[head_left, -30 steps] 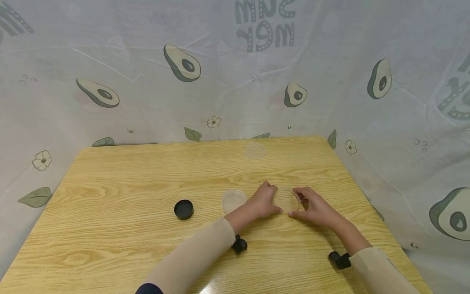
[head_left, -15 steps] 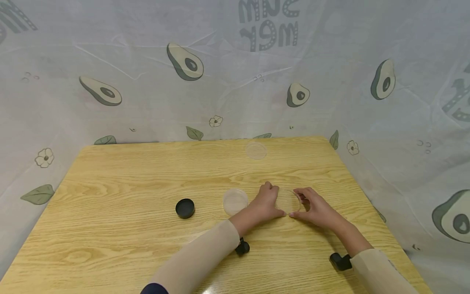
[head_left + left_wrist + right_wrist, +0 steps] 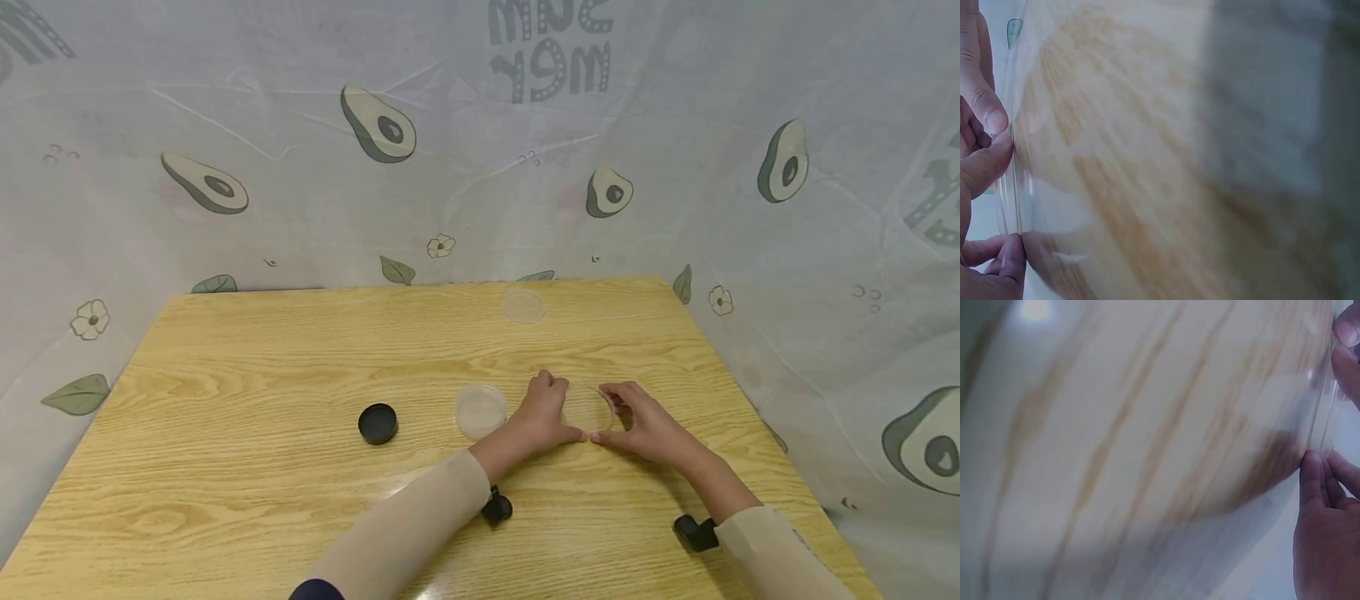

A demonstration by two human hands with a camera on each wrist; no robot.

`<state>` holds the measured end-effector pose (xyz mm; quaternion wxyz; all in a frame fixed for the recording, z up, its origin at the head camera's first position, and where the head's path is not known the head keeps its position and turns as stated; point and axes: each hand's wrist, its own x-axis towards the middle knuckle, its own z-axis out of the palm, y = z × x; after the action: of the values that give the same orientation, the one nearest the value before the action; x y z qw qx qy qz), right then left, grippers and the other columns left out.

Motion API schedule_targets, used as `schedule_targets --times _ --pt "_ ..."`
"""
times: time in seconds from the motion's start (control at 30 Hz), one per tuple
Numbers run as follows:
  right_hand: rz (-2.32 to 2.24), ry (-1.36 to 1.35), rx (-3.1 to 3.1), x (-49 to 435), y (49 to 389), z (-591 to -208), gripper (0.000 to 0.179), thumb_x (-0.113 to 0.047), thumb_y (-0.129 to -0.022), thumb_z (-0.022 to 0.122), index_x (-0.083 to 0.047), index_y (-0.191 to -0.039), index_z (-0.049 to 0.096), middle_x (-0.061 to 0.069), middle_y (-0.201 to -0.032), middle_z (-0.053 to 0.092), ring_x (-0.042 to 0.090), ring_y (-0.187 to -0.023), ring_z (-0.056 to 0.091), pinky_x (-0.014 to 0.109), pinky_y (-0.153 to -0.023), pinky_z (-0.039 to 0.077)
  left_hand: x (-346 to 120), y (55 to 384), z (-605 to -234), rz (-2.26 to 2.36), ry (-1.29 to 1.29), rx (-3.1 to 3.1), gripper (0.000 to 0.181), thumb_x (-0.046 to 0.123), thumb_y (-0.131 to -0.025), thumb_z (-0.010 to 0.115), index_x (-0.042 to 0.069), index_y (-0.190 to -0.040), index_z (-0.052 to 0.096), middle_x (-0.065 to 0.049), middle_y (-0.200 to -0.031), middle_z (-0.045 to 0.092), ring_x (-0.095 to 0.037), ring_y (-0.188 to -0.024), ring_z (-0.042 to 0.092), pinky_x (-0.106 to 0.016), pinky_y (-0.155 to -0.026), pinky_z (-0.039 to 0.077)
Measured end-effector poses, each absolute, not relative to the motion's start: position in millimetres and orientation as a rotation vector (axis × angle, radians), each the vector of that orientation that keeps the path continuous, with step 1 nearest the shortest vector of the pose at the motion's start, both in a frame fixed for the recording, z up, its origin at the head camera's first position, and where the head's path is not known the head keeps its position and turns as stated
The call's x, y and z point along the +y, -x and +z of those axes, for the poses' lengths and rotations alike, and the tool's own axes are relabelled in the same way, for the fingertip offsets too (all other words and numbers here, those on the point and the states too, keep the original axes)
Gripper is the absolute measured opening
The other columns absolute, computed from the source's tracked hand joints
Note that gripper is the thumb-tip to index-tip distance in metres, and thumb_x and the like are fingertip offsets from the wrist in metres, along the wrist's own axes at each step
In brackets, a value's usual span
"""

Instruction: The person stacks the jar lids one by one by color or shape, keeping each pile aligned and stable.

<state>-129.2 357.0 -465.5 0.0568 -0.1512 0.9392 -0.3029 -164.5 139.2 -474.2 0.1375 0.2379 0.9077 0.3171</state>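
Note:
A clear petri dish [image 3: 584, 409] sits between my two hands at the right of the table. My left hand [image 3: 537, 415] holds its left rim, thumb at the near side and fingers at the far side. My right hand [image 3: 645, 425] grips the right rim in the same way, with the two thumb tips almost meeting. Up close in the left wrist view, fingertips pinch the thin stacked rim [image 3: 1016, 200]. The right wrist view also has fingertips on the dish's edge [image 3: 1319, 422]. Whether the dish touches the table cannot be told.
A second clear round dish [image 3: 480, 411] lies left of my left hand, partly behind the forearm. A black round shallow cap [image 3: 377, 424] is farther left. A faint clear disc [image 3: 522, 306] lies near the wooden table's [image 3: 247, 358] back edge, before a printed curtain [image 3: 480, 200].
My left thumb has shifted slightly right along the near rim, closer to the right thumb. The head view moved a little; both hands keep hold of the petri dish.

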Motion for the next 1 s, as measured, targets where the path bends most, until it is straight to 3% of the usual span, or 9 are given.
schedule_targets --times 0.33,0.57,0.73,1.0 --pt "-0.882 0.48 2.835 355 132 -463 0.079 -0.03 -0.089 0.086 0.01 -0.146 0.049 0.018 -0.125 0.057 0.022 -0.107 0.053 0.05 -0.102 0.052 138 166 -472 0.875 -0.67 2.645 0.08 0.042 -0.083 0.089 0.002 -0.143 0.055 -0.013 -0.137 0.05 -0.023 -0.127 0.05 -0.029 -0.104 0.053" --pt "-0.937 0.403 2.707 359 141 -448 0.073 -0.035 -0.1 0.073 0.011 -0.149 0.046 0.028 -0.138 0.055 0.041 -0.127 0.057 0.058 -0.109 0.05 140 166 -470 0.853 -0.66 2.639 0.08 0.044 -0.083 0.089 0.002 -0.143 0.056 -0.015 -0.142 0.05 -0.025 -0.132 0.05 -0.03 -0.104 0.054" --pt "-1.006 0.358 2.714 358 164 -442 0.066 -0.032 -0.106 0.063 0.013 -0.15 0.044 0.032 -0.145 0.052 0.047 -0.132 0.054 0.062 -0.112 0.047 140 166 -469 0.835 -0.647 2.644 0.081 0.045 -0.082 0.089 0.002 -0.142 0.056 -0.016 -0.143 0.05 -0.026 -0.133 0.05 -0.03 -0.103 0.054" --pt "-1.081 0.252 2.755 345 216 -446 0.081 -0.036 -0.102 0.07 0.008 -0.159 0.031 0.032 -0.157 0.038 0.05 -0.145 0.041 0.062 -0.121 0.037 142 167 -472 0.809 -0.684 2.655 0.085 0.047 -0.082 0.089 0.001 -0.144 0.055 -0.014 -0.137 0.052 -0.023 -0.125 0.052 -0.027 -0.1 0.054"
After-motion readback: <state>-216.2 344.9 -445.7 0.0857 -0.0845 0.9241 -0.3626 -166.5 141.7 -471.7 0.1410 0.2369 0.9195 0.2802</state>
